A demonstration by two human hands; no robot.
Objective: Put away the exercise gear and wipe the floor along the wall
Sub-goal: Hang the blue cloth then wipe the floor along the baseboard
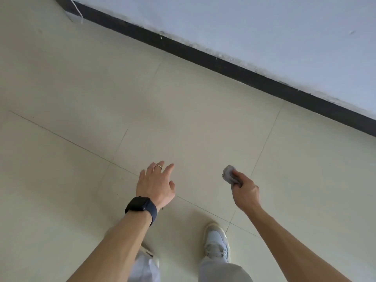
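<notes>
My right hand (pixel 245 191) grips a small crumpled grey cloth (pixel 228 174), held in the air above the pale tiled floor (pixel 183 119). My left hand (pixel 155 183) hovers beside it with spread, relaxed fingers and holds nothing; it wears a ring and a dark watch at the wrist. The white wall (pixel 264 27) with its black skirting board (pixel 223 66) runs diagonally from upper left to right edge, well beyond both hands. No exercise gear is in view.
My own feet in light sneakers (pixel 216 244) stand on the tiles just below the hands. A thin white cord (pixel 78 11) hangs by the skirting at the top left. Tile joints cross the floor.
</notes>
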